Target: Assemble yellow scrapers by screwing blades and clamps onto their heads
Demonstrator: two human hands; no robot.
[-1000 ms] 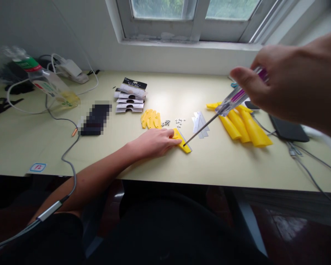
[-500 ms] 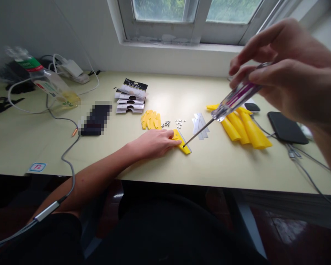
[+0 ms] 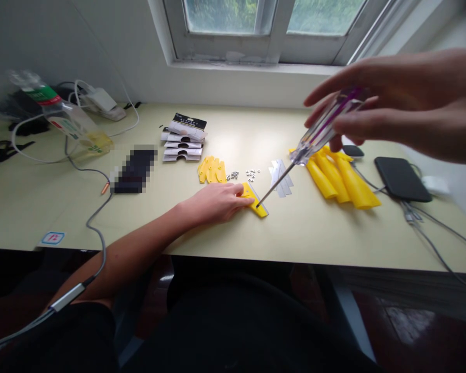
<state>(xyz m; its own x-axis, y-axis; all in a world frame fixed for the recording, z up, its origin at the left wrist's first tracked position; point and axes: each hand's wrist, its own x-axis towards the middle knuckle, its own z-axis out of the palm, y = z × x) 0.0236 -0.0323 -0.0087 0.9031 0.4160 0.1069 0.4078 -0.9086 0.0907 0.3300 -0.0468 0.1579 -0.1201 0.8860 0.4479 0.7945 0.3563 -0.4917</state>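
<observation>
My right hand (image 3: 396, 106) is closed around the clear, purple-striped handle of a screwdriver (image 3: 314, 134). The shaft slants down to the left, and its tip meets a screw spot on a yellow scraper piece (image 3: 261, 209) with a metal blade along its edge. Fingers of my left hand (image 3: 225, 201) press that piece against the table and cover its left part. Just behind it lie small screws (image 3: 235, 175) and nuts (image 3: 250, 174). Loose yellow plates (image 3: 212, 170) are to the left of them, and flat metal blades (image 3: 281, 178) to the right.
Several yellow handles (image 3: 336, 178) lie at the right, beside a black device (image 3: 403, 178) with cables. Folded card packages (image 3: 184, 137) are stacked at the back. A dark pixelated object (image 3: 135, 170) and a tilted bottle (image 3: 75, 124) are at the left. A grey cable (image 3: 97, 223) crosses the table's front edge.
My right hand has turned on the handle and moved lower, its fingers now more stretched. The screwdriver tip stays on the yellow piece; my left hand keeps its place.
</observation>
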